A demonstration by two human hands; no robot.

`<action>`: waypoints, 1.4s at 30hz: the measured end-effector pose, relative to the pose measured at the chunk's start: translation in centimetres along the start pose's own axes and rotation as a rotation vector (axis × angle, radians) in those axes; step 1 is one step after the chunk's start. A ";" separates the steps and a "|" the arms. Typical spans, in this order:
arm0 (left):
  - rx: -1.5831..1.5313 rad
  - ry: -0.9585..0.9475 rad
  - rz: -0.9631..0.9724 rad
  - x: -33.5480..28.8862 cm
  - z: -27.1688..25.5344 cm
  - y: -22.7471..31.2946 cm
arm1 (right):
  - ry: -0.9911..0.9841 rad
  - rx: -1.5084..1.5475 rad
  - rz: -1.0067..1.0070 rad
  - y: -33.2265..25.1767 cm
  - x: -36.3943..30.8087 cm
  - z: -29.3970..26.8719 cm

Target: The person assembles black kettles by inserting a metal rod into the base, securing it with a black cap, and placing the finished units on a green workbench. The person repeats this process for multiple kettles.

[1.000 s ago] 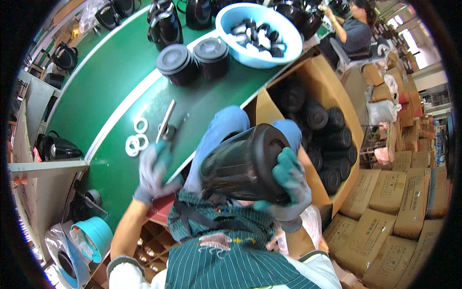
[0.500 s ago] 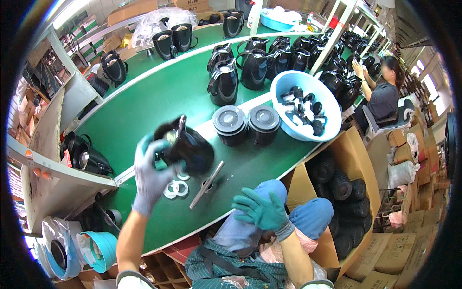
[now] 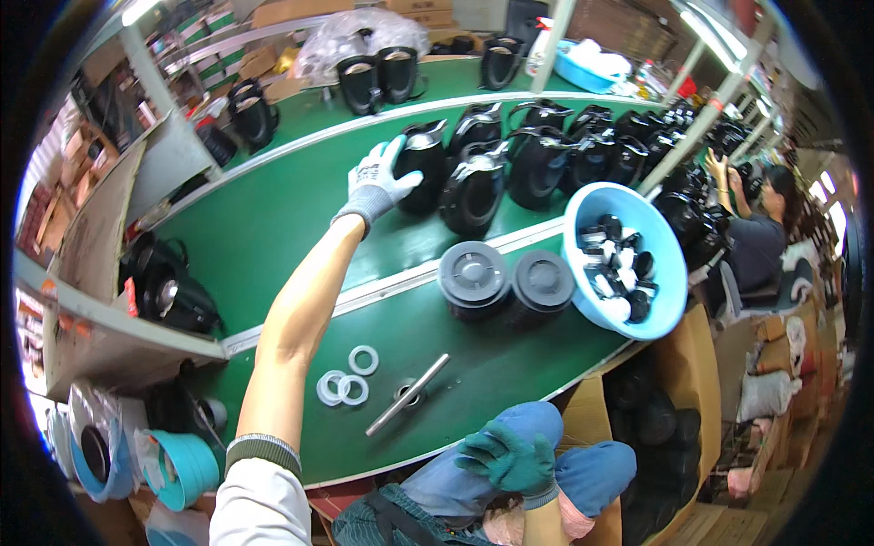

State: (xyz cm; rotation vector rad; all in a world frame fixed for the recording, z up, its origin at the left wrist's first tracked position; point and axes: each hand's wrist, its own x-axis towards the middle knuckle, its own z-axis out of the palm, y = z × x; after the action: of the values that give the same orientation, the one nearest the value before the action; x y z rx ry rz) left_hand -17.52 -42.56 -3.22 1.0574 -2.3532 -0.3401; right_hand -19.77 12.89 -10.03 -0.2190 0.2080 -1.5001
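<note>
My left hand (image 3: 381,182), in a grey-white glove, reaches across the green bench and grips the left side of a black jug (image 3: 423,171). The jug stands at the left end of a cluster of similar black jugs (image 3: 537,168). My right hand (image 3: 512,458), gloved in green, hovers over my lap with fingers loosely spread and nothing in it. Three whitish rings (image 3: 363,360) lie on the near bench surface. Beside them a metal rod (image 3: 409,394) rests across a small round part. Two stacks of round black lids (image 3: 473,273) stand farther right.
A light blue basin (image 3: 676,296) of small black and white parts sits at the bench's right. Below it is an open cardboard box (image 3: 696,359) with black parts. Another person (image 3: 760,232) sits at the far right. Blue-green buckets (image 3: 187,469) stand lower left.
The black jug has moved from the near bench surface to the far side with my left hand. My right hand stays over my lap. The view has shifted.
</note>
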 end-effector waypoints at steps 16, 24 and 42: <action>1.096 0.069 -0.637 -25.3 -21.6 -21.9 | -0.050 -0.094 0.002 0.9 0.2 1.2; 0.584 0.095 0.066 -25.6 -23.8 -6.5 | 0.093 -0.656 -0.088 -0.2 1.4 5.5; -0.146 -0.182 0.826 -35.8 -24.4 11.7 | 0.290 -1.410 -0.533 -4.0 -2.0 16.5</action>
State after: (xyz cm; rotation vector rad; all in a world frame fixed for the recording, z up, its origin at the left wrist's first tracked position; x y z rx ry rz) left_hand 8.75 -8.25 8.85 -0.0619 -2.6329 -0.2849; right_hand -19.30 14.90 6.93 -1.2468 1.5327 -1.6508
